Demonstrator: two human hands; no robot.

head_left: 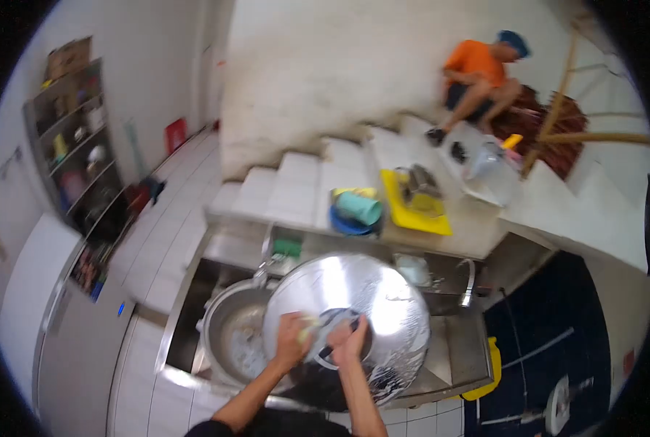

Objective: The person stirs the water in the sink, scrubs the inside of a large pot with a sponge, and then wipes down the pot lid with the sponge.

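Observation:
A large round metal pot lid (394, 306) with soap suds on its right side lies tilted over the sink. My right hand (347, 341) is closed around the lid's dark handle (326, 352) near its middle. On the lid's left part, my left hand (291, 344) is closed on a pale yellow sponge (310, 325), blurred by motion. Left of the lid, and partly covered by it, a big metal pot (219, 328) with foamy water inside sits in the sink (181, 342).
A curved faucet (468, 284) stands at the sink's right. Behind are a blue basin (348, 224) with a green container (359, 208), and a yellow tray (398, 200). A person in orange (478, 65) sits on the stairs (296, 178). Shelves (74, 138) stand left.

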